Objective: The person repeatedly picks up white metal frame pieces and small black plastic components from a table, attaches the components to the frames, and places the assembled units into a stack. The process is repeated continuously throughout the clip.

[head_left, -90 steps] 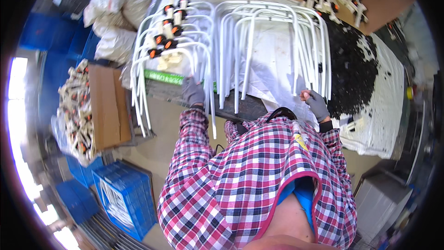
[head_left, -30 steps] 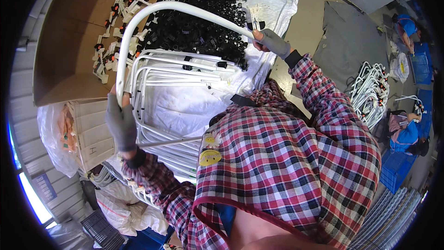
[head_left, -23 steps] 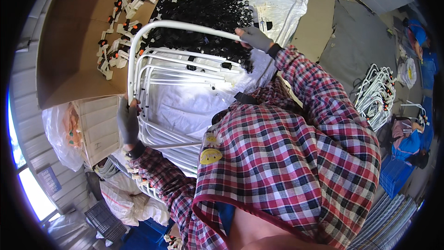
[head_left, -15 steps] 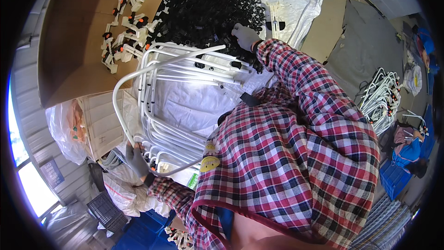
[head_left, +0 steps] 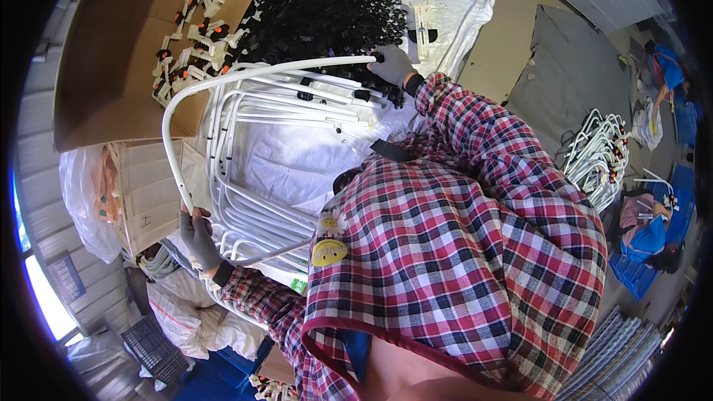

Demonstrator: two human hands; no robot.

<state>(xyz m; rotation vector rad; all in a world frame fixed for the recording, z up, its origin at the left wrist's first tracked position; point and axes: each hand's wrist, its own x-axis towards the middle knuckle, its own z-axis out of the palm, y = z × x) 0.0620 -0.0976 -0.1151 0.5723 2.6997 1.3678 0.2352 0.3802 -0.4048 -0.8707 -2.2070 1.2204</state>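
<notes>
A white bent metal tube (head_left: 223, 78) arches over a stack of similar tubes. My left hand (head_left: 199, 241), in a grey glove with bare fingertips, is wrapped round its lower left bend. My right hand (head_left: 392, 65), also gloved, is closed at the tube's far right end, where a small black plastic piece (head_left: 378, 56) shows at the fingertips; its exact shape is hidden. Beneath lie the stacked white tubes (head_left: 252, 212), some with black pieces on their ends. Just beyond my right hand spreads a heap of small black plastic parts (head_left: 327, 11).
An open cardboard box (head_left: 96, 67) with white, black and orange fittings (head_left: 200, 44) stands at the far left. White sheeting (head_left: 460, 0) lies under the black parts. More white tubes (head_left: 596, 150) are piled on the right, near people in blue and blue crates (head_left: 631, 275).
My right hand has come from the heap of black parts to the tube's end. The tube, in my left hand, has its right end raised toward it. The whole view has shifted slightly.
</notes>
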